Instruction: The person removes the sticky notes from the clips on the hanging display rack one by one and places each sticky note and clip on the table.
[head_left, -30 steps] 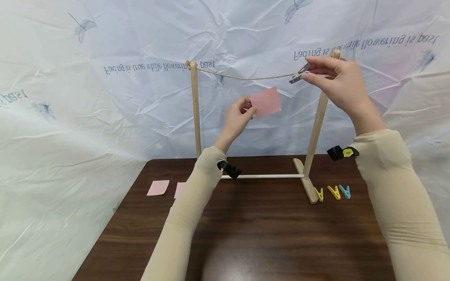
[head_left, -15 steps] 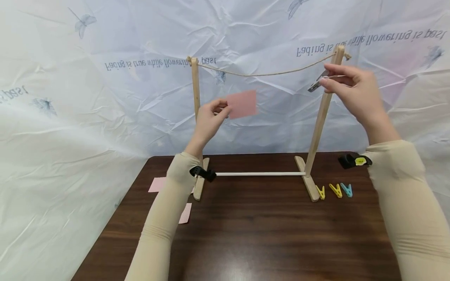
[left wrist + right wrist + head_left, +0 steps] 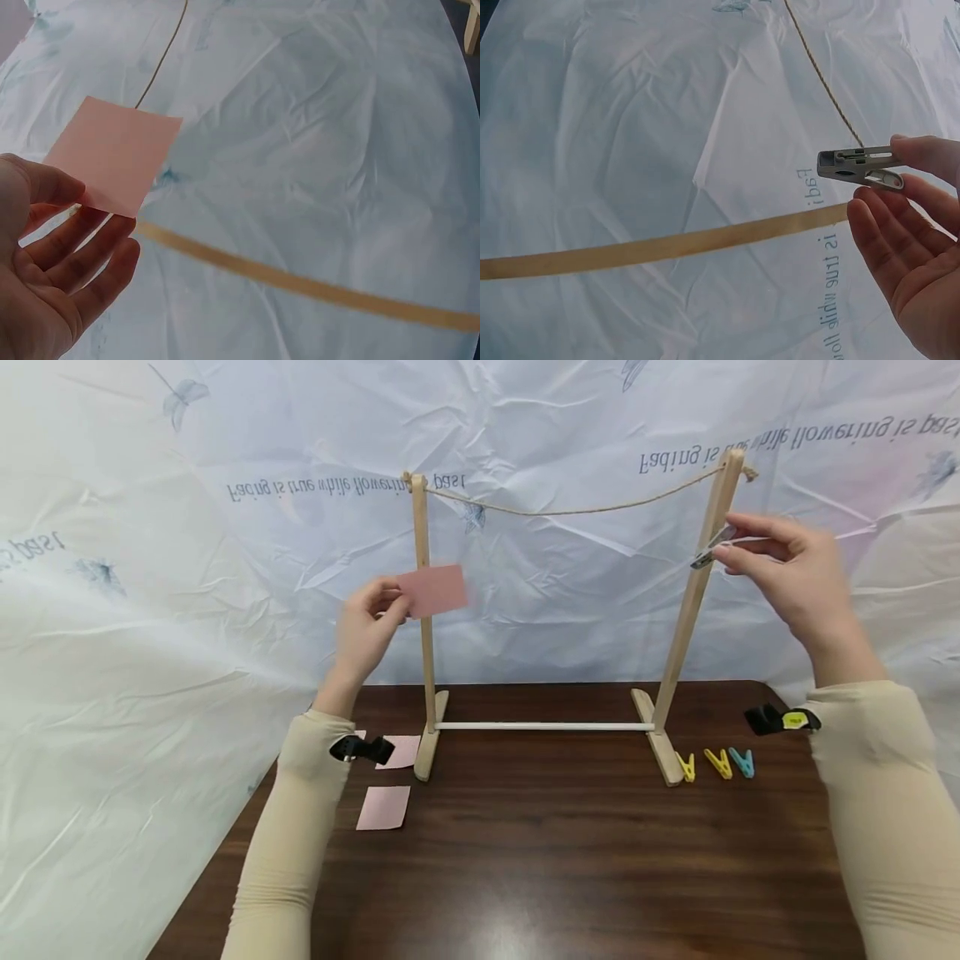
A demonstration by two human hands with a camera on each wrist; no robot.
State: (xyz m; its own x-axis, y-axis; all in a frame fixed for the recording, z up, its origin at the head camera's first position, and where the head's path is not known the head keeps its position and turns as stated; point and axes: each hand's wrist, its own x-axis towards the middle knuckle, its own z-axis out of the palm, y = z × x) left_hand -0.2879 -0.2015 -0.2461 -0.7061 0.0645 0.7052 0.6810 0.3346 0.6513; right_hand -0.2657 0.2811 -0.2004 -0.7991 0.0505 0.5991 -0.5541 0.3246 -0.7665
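Note:
My left hand (image 3: 369,625) pinches a square pink paper (image 3: 433,591) by its edge, in front of the left wooden post (image 3: 421,527). In the left wrist view the paper (image 3: 116,154) sits between thumb and fingers, its far edge sticking out free. On the other side, my right hand (image 3: 798,578) pinches a grey clothespin (image 3: 712,548) before the right post (image 3: 696,585). The right wrist view shows the clothespin (image 3: 859,166) with its jaws closed and pointing away from the fingers. A thin rope (image 3: 570,513) sags between the post tops, above both hands, with nothing hanging on it.
Pink papers (image 3: 384,808) lie on the dark wooden table (image 3: 570,860) at the left, partly behind my left forearm. Two yellow clothespins (image 3: 717,764) and a blue clothespin (image 3: 742,762) lie by the right foot (image 3: 657,739) of the stand. A white bar (image 3: 545,727) joins both feet.
My left hand has moved left with the pink paper, from near mid-rope to the left post. My right hand has moved right and slightly down, carrying the grey clothespin off the rope.

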